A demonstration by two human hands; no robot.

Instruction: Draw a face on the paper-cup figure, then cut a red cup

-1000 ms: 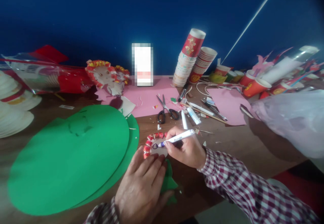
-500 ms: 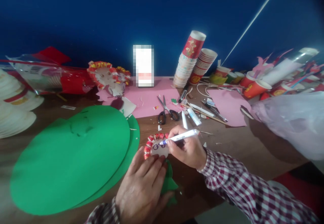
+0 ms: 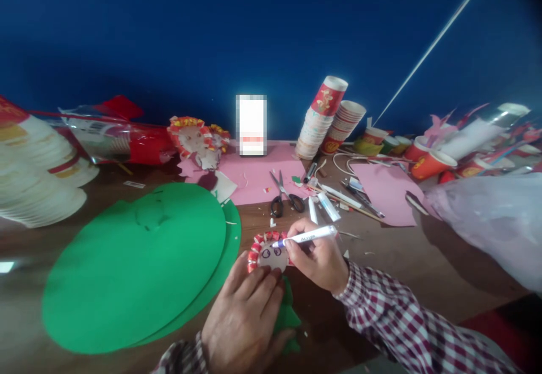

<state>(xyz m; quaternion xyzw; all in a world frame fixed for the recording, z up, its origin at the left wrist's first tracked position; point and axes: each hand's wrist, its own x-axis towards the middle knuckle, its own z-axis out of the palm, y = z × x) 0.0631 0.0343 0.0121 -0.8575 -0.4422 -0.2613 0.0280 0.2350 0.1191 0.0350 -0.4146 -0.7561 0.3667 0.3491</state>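
Note:
A small round paper face edged with red and white rolled bits lies on the table, with two purple eyes drawn on it. My right hand pinches a white marker, its purple tip at the face just above the eyes. Flat across the lower edge of the face rests my left hand, fingers stretched out. A green paper piece shows beneath and beside that hand, partly hidden. Black-handled scissors lie beyond the face, their blades apart.
Large green paper ovals lie at left, near stacked paper bowls. Pink sheets are at the back. Leaning cup stacks, white tubes, a finished-looking flower-edged craft and a plastic bag surround the work area.
The view has shifted, so everything sits slightly lower and mostly further right. The marker tip has moved from beside the right eye to above the eyes; my left hand stays on the face.

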